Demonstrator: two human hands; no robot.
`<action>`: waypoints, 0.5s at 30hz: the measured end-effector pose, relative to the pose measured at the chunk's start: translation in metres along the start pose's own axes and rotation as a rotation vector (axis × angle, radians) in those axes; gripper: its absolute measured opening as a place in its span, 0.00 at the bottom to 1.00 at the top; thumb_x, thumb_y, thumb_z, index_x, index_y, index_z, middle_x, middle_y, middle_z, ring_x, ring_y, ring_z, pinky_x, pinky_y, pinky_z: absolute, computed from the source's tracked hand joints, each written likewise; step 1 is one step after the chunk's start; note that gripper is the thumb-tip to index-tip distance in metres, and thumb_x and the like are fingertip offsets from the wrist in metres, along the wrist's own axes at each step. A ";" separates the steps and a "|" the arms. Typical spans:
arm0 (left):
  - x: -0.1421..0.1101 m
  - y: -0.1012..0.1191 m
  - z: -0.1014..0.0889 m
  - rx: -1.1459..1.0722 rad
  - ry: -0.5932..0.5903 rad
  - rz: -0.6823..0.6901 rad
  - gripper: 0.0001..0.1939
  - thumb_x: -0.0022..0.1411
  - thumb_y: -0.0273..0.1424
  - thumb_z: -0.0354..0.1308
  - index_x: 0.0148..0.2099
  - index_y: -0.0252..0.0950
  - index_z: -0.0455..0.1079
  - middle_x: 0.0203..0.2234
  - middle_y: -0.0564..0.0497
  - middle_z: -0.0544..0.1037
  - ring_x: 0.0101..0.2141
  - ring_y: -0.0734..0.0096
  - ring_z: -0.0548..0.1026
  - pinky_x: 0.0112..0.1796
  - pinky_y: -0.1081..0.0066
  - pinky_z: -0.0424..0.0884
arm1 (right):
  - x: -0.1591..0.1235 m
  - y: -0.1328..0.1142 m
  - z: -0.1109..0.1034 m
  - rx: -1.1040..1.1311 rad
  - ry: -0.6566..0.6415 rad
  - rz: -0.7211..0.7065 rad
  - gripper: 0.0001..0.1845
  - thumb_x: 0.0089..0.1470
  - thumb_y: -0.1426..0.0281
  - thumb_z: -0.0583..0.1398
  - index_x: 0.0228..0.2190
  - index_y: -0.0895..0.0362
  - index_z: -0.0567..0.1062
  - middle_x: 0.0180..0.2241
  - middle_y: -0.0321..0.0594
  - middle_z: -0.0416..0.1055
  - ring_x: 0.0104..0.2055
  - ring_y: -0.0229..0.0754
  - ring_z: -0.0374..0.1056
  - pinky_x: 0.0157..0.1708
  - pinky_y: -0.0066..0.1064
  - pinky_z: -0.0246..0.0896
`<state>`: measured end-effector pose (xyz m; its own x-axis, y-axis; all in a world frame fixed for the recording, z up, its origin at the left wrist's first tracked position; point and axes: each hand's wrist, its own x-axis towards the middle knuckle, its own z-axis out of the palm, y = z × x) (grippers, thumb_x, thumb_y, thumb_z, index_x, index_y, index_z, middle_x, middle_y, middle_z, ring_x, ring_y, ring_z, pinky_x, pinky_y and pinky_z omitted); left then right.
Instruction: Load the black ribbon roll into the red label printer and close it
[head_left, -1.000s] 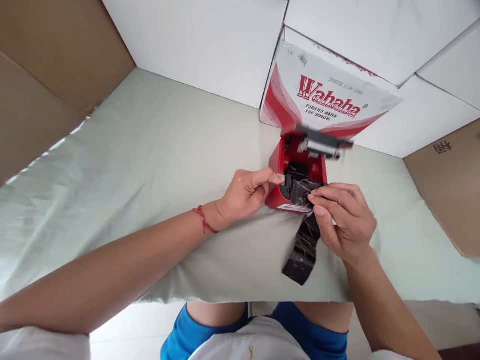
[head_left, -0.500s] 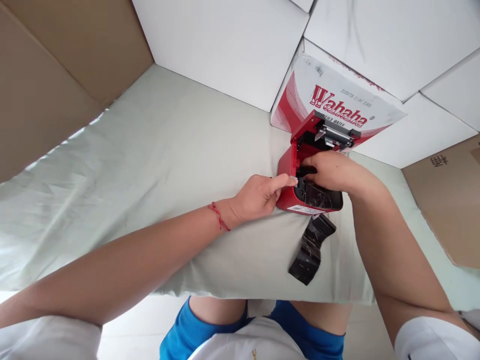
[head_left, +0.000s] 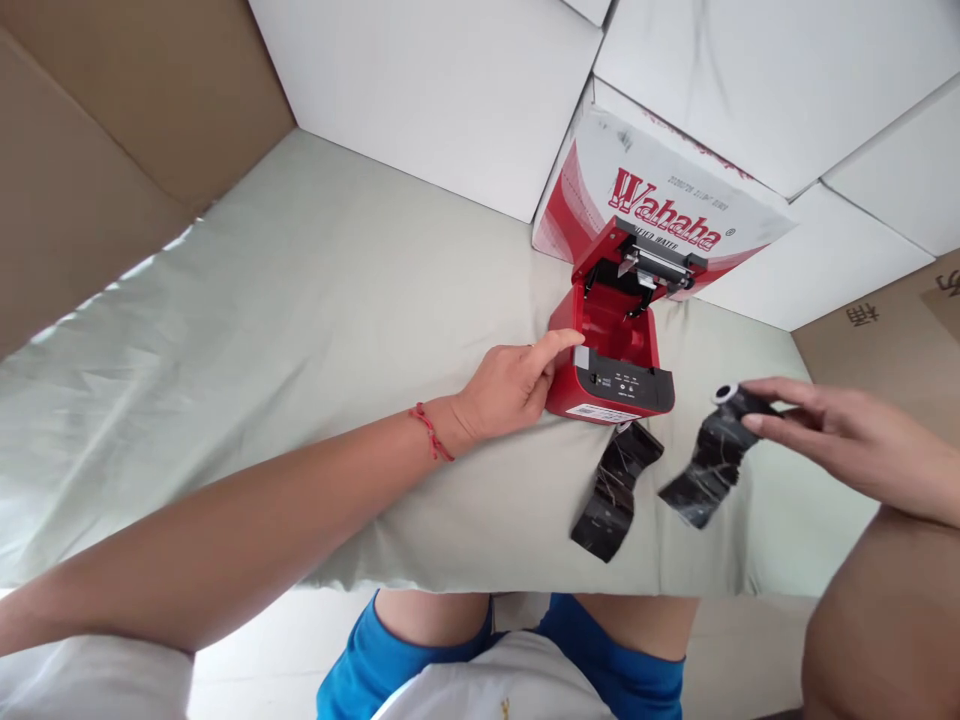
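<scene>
A small red printer (head_left: 611, 355) with a black front panel stands on the pale green cloth, its lid tipped open and its red bay bare. My left hand (head_left: 510, 385) rests against the printer's left side with its fingers stretched out. Off to the right, my right hand (head_left: 847, 440) pinches a black roll (head_left: 731, 402) from which a glossy black strip (head_left: 705, 470) hangs down. Another black folded strip (head_left: 615, 490) lies on the cloth just in front of the printer.
A red and white Wahaha carton (head_left: 660, 195) stands right behind the printer. White boxes (head_left: 435, 90) wall the back, brown cardboard (head_left: 112, 130) the left and far right (head_left: 885, 340). The cloth-covered table (head_left: 300, 330) ends at its front edge above my knees.
My right hand went into the printer's bay, lifted out the black roll and carried it off to the right. The bay now shows bare red. My left hand stayed on the printer's side.
</scene>
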<state>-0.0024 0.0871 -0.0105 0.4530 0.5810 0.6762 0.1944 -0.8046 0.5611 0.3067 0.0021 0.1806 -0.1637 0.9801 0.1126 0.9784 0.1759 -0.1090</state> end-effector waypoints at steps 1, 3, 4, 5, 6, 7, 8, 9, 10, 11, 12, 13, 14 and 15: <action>0.000 0.000 0.000 0.000 0.002 0.008 0.35 0.61 0.18 0.47 0.70 0.38 0.59 0.28 0.59 0.76 0.26 0.71 0.75 0.32 0.74 0.70 | -0.005 -0.001 0.008 0.008 0.003 0.012 0.26 0.63 0.44 0.60 0.45 0.48 0.85 0.40 0.43 0.85 0.42 0.54 0.80 0.43 0.44 0.76; -0.001 0.000 0.000 0.012 0.012 0.024 0.35 0.61 0.18 0.47 0.70 0.38 0.59 0.27 0.60 0.74 0.26 0.72 0.75 0.32 0.75 0.70 | -0.011 -0.003 0.027 0.032 0.000 0.037 0.26 0.64 0.43 0.59 0.46 0.48 0.85 0.39 0.43 0.85 0.41 0.53 0.80 0.43 0.44 0.76; -0.001 0.000 0.000 0.022 0.019 0.029 0.35 0.61 0.18 0.47 0.70 0.38 0.59 0.27 0.60 0.74 0.25 0.73 0.74 0.32 0.75 0.70 | -0.013 -0.002 0.037 0.052 -0.022 0.044 0.25 0.64 0.43 0.60 0.45 0.48 0.86 0.38 0.43 0.85 0.39 0.52 0.80 0.42 0.44 0.77; -0.001 0.001 0.000 0.034 0.028 0.032 0.36 0.61 0.18 0.47 0.70 0.38 0.59 0.27 0.60 0.74 0.25 0.73 0.74 0.32 0.75 0.70 | -0.016 0.002 0.046 0.079 -0.064 0.050 0.25 0.64 0.43 0.60 0.43 0.48 0.86 0.36 0.42 0.85 0.36 0.51 0.79 0.39 0.42 0.77; -0.001 0.001 0.000 0.046 0.041 0.037 0.36 0.61 0.18 0.47 0.71 0.38 0.59 0.27 0.60 0.74 0.25 0.73 0.74 0.32 0.75 0.70 | -0.018 0.006 0.053 0.109 -0.117 0.064 0.24 0.63 0.44 0.61 0.41 0.48 0.86 0.34 0.41 0.84 0.32 0.49 0.78 0.34 0.41 0.76; -0.001 0.002 0.000 0.056 0.054 0.044 0.36 0.62 0.19 0.47 0.71 0.39 0.58 0.27 0.60 0.75 0.25 0.73 0.74 0.32 0.75 0.70 | -0.020 0.011 0.060 0.137 -0.171 0.090 0.23 0.62 0.45 0.62 0.40 0.48 0.86 0.32 0.41 0.84 0.27 0.47 0.76 0.30 0.40 0.74; -0.001 0.002 0.000 0.064 0.067 0.057 0.36 0.62 0.19 0.47 0.72 0.39 0.59 0.27 0.60 0.75 0.26 0.73 0.75 0.32 0.75 0.71 | -0.022 0.015 0.065 0.165 -0.217 0.123 0.23 0.63 0.46 0.62 0.41 0.49 0.86 0.32 0.40 0.84 0.24 0.45 0.74 0.26 0.39 0.72; -0.001 0.003 0.000 0.072 0.077 0.075 0.35 0.63 0.19 0.47 0.71 0.39 0.59 0.28 0.60 0.76 0.26 0.73 0.75 0.32 0.75 0.71 | -0.023 0.017 0.071 0.196 -0.259 0.153 0.22 0.63 0.47 0.61 0.42 0.50 0.86 0.33 0.40 0.85 0.23 0.44 0.73 0.25 0.38 0.72; -0.001 0.003 -0.001 0.078 0.084 0.094 0.33 0.65 0.19 0.47 0.70 0.40 0.61 0.29 0.59 0.78 0.26 0.74 0.75 0.32 0.75 0.71 | -0.023 0.017 0.076 0.228 -0.296 0.170 0.22 0.64 0.49 0.61 0.44 0.50 0.86 0.36 0.40 0.86 0.24 0.44 0.74 0.26 0.38 0.73; -0.001 0.003 -0.001 0.082 0.088 0.112 0.31 0.66 0.19 0.47 0.69 0.40 0.62 0.31 0.58 0.80 0.26 0.74 0.76 0.33 0.76 0.71 | -0.023 0.014 0.080 0.255 -0.328 0.169 0.21 0.65 0.51 0.61 0.46 0.50 0.86 0.40 0.41 0.86 0.28 0.45 0.78 0.30 0.38 0.76; -0.001 0.003 -0.001 0.084 0.089 0.125 0.29 0.68 0.19 0.47 0.68 0.40 0.64 0.33 0.57 0.82 0.27 0.75 0.77 0.33 0.76 0.71 | -0.023 0.010 0.085 0.271 -0.356 0.150 0.19 0.65 0.54 0.62 0.48 0.50 0.86 0.45 0.42 0.87 0.34 0.46 0.81 0.36 0.39 0.78; 0.000 0.003 -0.002 0.082 0.090 0.132 0.28 0.69 0.19 0.47 0.67 0.41 0.65 0.36 0.56 0.84 0.28 0.76 0.78 0.34 0.76 0.72 | -0.022 0.004 0.088 0.276 -0.380 0.115 0.17 0.64 0.57 0.63 0.48 0.50 0.86 0.48 0.43 0.86 0.39 0.48 0.82 0.40 0.40 0.79; 0.000 0.004 -0.002 0.074 0.090 0.132 0.28 0.69 0.19 0.47 0.67 0.41 0.66 0.39 0.55 0.85 0.29 0.76 0.80 0.34 0.76 0.72 | -0.021 -0.003 0.088 0.273 -0.405 0.070 0.16 0.63 0.60 0.64 0.48 0.50 0.86 0.50 0.43 0.86 0.43 0.50 0.83 0.44 0.40 0.80; 0.000 0.004 -0.003 0.062 0.085 0.127 0.29 0.68 0.18 0.47 0.68 0.41 0.66 0.41 0.54 0.86 0.31 0.76 0.81 0.35 0.76 0.73 | -0.021 -0.010 0.087 0.269 -0.433 0.021 0.15 0.63 0.63 0.64 0.48 0.50 0.86 0.51 0.43 0.85 0.45 0.50 0.83 0.45 0.40 0.80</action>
<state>-0.0039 0.0846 -0.0072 0.4025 0.4806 0.7791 0.1949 -0.8766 0.4400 0.2890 -0.0125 0.0938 -0.2379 0.9220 -0.3053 0.9238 0.1178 -0.3642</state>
